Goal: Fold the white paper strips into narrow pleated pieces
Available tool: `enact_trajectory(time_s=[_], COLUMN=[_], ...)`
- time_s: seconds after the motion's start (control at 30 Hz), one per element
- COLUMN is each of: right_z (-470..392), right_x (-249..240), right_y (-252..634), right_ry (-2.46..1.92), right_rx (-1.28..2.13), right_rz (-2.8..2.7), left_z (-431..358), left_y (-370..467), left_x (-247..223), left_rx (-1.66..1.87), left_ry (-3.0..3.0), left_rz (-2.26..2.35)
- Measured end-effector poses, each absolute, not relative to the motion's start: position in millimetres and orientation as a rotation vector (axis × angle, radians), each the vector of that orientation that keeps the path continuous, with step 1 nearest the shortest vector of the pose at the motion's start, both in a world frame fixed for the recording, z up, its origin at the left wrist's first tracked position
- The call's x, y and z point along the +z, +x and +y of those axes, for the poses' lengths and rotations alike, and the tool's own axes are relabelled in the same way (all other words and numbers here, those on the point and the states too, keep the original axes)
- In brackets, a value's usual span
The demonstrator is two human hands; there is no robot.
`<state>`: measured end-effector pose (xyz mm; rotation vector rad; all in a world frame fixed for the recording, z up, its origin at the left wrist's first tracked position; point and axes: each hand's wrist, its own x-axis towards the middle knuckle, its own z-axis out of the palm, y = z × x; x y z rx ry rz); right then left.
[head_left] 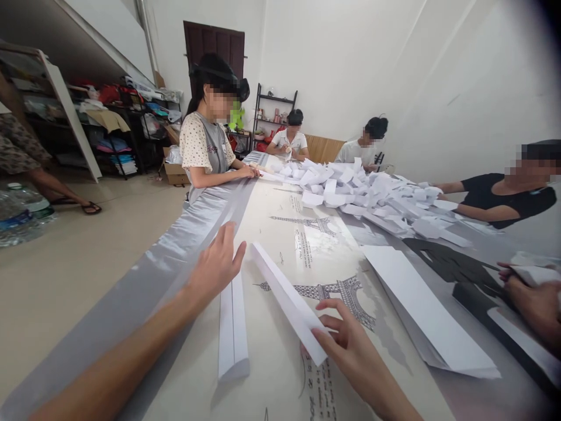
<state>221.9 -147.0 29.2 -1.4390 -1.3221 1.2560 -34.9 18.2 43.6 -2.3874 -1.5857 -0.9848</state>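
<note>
Two folded white paper pieces occupy the near part of the worktop (175,397), which carries a printed cover (265,216) bearing tower drawings (359,301). The first paper strip (227,336) lies lengthwise, its far end beneath the left hand (214,263) as seen from here. A dark line runs down its length, and its near end is rounded.

Left grip: spread, with fingers extended and thumb set apart; nothing is held in it. Whether the palm touches the strip below cannot be told.

Right grip: closed at the thumb and fingers on the near end of the second paper strip (288,299). The right hand (350,342) has its thumb on the paper, with the other fingers curved beside the edge. This strip slants across the cover — far end near the left hand, near end at the right — and shows a lengthwise fold.

To the right of the right hand lies a stack of white sheets (425,310), with black sheets (456,263) beyond it. A large heap of white paper pieces (372,193) covers the far part of the worktop.

A person in a dotted top (205,143) stands along the left side, hands at the paper. A person in a black shirt (504,196) reaches toward the heap from the right. At the right edge, a co-worker's hand (532,301) is partly visible — its hold is unclear.
</note>
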Motion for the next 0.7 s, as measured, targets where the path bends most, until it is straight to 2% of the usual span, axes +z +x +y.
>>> enact_trajectory(time_s=[0.17, 0.4, 0.57, 0.7], right_z=[-145.5, -157.7, -162.6, -145.8], right_x=[11.5, 8.8, 35.8, 43.6], right_y=[207.1, 209.2, 227.1, 219.1], right_ry=[-1.41, -1.395, -1.318, -1.185], right_rx=[1.302, 1.314, 0.68, 0.155], right_rz=[-1.369, -1.591, -2.352, -2.608], left_z=[-4.2, -14.7, -8.8, -9.6], left_y=[-17.3, -3.1, -8.5, -12.4], left_x=[28.7, -7.6, 2.9, 15.9], left_rx=[-0.565, -0.43, -0.37, -0.281], left_ry=[-2.568, -2.73, -2.792, -2.855], left_rz=[-1.411, -1.051, -1.071, -1.07])
